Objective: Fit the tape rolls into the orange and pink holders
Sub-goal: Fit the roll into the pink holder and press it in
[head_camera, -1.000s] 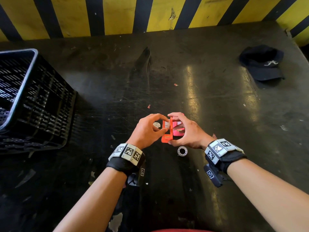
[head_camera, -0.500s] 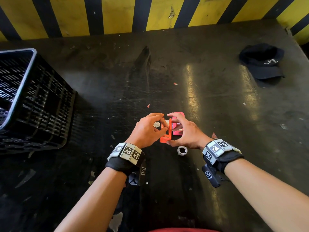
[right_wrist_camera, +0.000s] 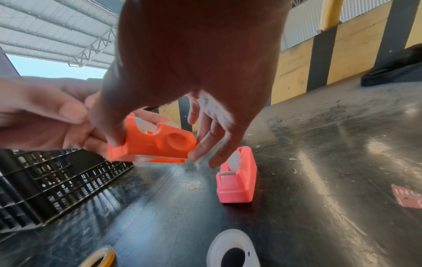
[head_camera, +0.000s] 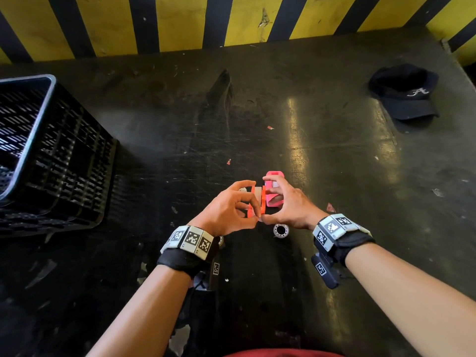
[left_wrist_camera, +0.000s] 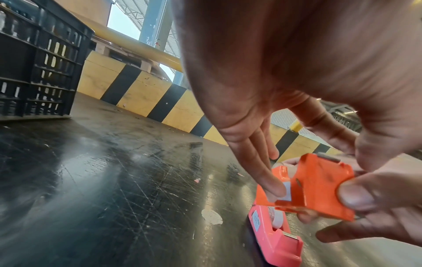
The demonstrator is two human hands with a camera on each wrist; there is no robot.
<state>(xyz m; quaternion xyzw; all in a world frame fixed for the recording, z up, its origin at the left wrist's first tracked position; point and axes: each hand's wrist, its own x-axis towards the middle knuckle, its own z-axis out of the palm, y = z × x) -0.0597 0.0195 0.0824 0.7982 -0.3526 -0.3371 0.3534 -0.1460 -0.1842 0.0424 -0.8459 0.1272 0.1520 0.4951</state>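
Both hands hold the orange holder (head_camera: 262, 202) (right_wrist_camera: 150, 144) just above the dark table. My left hand (head_camera: 251, 202) grips it from the left, fingertips (left_wrist_camera: 274, 189) on the pale tape roll (left_wrist_camera: 286, 191) in its slot. My right hand (head_camera: 266, 199) pinches its two ends, thumb on one and fingers on the other. The pink holder (head_camera: 273, 176) (right_wrist_camera: 237, 180) stands on the table just behind, with a white roll in it. A loose white roll (head_camera: 281, 230) (right_wrist_camera: 230, 238) lies below my right hand. A yellowish roll (right_wrist_camera: 107, 252) lies nearer me.
A black slatted crate (head_camera: 51, 161) stands at the left. A black cap (head_camera: 407, 94) lies at the far right. A yellow and black striped wall (head_camera: 231, 19) closes the back of the table (head_camera: 334, 155).
The orange holder has turned from edge-on so its slot with the tape shows. My left fingers have come onto it. Both hands stay in the same spot.
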